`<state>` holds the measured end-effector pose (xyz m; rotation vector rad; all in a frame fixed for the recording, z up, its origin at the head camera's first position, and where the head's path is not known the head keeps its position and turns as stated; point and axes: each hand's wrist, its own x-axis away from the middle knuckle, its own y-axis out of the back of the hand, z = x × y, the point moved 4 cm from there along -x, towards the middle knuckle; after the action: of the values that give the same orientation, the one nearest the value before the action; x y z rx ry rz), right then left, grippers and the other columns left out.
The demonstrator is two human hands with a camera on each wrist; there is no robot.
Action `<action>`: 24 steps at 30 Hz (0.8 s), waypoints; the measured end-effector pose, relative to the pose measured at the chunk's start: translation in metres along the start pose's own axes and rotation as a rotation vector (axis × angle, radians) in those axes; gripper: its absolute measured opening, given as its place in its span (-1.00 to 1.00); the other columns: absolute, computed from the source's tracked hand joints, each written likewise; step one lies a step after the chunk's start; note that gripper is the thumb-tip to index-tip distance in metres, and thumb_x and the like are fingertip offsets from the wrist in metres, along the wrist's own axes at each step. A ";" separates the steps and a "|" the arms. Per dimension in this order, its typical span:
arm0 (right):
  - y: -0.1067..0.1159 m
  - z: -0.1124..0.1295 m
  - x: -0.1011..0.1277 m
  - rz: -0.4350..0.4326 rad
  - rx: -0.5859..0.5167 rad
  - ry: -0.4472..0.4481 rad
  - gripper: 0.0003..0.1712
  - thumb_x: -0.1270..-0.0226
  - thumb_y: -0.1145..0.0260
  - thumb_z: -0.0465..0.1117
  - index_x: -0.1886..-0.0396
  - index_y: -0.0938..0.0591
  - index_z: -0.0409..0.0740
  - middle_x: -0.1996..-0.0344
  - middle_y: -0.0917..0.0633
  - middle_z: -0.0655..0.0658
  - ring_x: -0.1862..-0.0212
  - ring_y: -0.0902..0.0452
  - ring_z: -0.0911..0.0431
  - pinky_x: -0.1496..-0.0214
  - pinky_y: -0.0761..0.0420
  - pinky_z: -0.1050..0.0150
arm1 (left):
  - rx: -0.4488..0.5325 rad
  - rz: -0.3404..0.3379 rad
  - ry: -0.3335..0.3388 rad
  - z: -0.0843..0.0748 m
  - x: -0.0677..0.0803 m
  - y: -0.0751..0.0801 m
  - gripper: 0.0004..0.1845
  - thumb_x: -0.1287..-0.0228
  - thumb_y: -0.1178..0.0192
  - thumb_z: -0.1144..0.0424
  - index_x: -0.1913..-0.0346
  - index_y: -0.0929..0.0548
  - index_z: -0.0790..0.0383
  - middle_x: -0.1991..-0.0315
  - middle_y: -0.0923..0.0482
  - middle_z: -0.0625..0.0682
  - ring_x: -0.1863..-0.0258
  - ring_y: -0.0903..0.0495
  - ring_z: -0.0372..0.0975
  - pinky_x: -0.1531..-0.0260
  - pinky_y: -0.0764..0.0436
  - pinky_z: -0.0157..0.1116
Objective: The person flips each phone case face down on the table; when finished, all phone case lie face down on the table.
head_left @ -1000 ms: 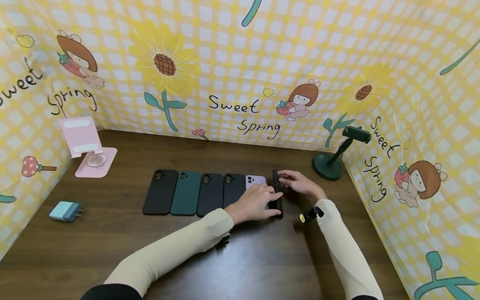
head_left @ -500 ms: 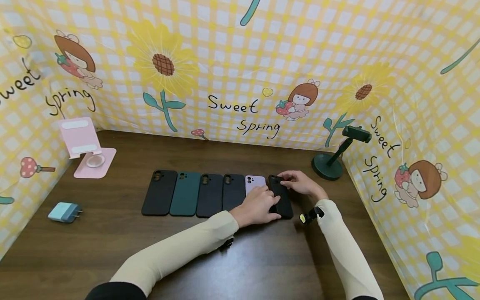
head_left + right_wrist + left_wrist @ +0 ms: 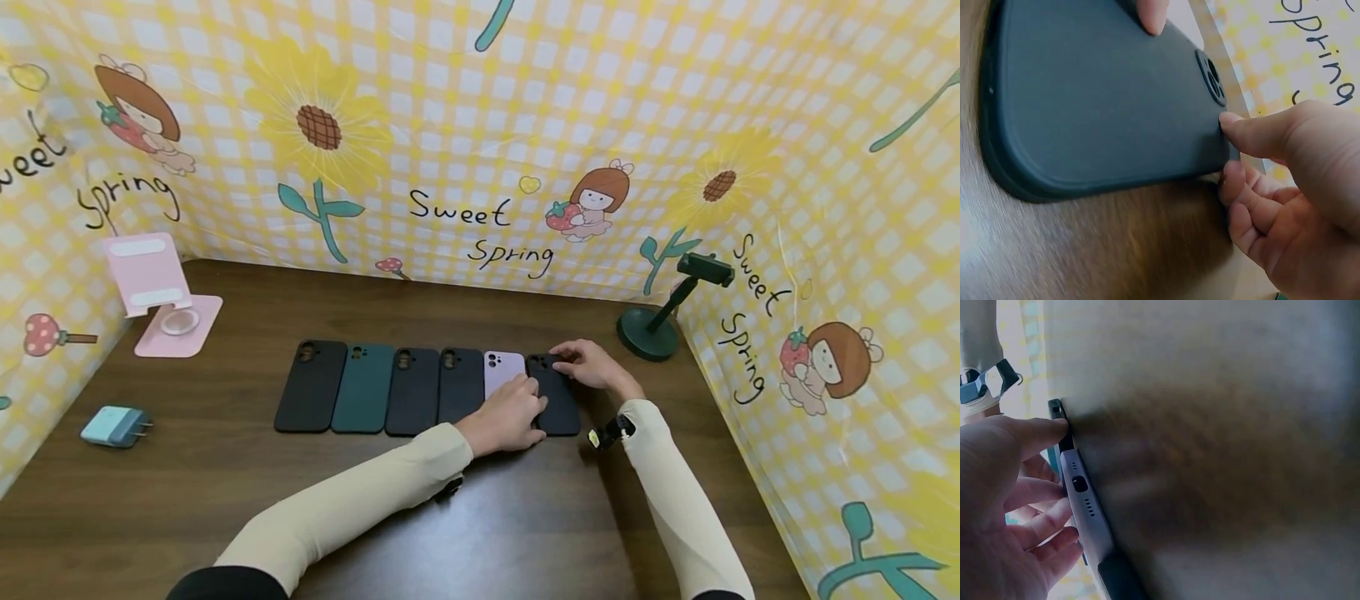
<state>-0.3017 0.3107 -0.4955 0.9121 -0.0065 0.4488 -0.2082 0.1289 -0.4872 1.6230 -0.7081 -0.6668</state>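
Note:
A black phone case (image 3: 559, 408) lies flat, camera cutouts facing up, at the right end of a row on the table. My right hand (image 3: 592, 365) pinches its upper right corner; in the right wrist view the thumb is on top and the fingers are at the edge. My left hand (image 3: 501, 417) holds its lower left part, thumb at the bottom edge and a fingertip on the back. Beside it on the left lies a lilac phone case (image 3: 504, 365), partly covered by my left hand. The left wrist view shows the lilac case's bottom edge (image 3: 1088, 506) near the fingers.
Left of the lilac case lie black cases (image 3: 412, 392) and a dark green case (image 3: 363, 390), side by side. A dark green stand (image 3: 649, 332) stands back right. A pink phone stand (image 3: 176, 325) and a blue charger (image 3: 116, 426) are at left. Patterned cloth walls surround the table.
The rightmost black case has gone from standing on its edge to lying flat, then shifted left beside the lilac case. Both hands stayed on it. The head view has turned slightly right.

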 end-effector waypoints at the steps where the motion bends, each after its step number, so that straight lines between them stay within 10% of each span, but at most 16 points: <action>1: 0.000 0.001 0.000 -0.011 0.003 -0.008 -0.60 -0.52 -0.28 -0.19 -0.26 -0.64 -0.23 -0.06 -0.65 -0.32 0.16 -0.67 0.04 0.12 -0.67 0.23 | 0.024 -0.001 0.008 0.001 0.001 0.001 -0.47 -0.38 -0.30 -0.10 -0.23 -0.70 0.20 -0.05 -0.56 0.09 0.03 -0.48 -0.14 0.02 -0.59 -0.24; 24: 0.009 0.000 0.003 -0.072 0.012 -0.024 -0.56 -0.50 -0.31 -0.12 -0.29 -0.64 -0.15 -0.17 -0.60 -0.29 0.05 -0.62 -0.05 0.01 -0.63 0.09 | 0.119 0.067 0.038 0.026 0.013 0.006 -0.40 -0.36 -0.32 -0.13 -0.40 -0.58 -0.02 -0.46 -0.41 0.10 -0.50 -0.32 0.05 -0.42 -0.32 0.28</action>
<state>-0.3027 0.3168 -0.4878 0.9264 0.0070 0.3710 -0.2204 0.1017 -0.4854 1.7089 -0.7830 -0.5530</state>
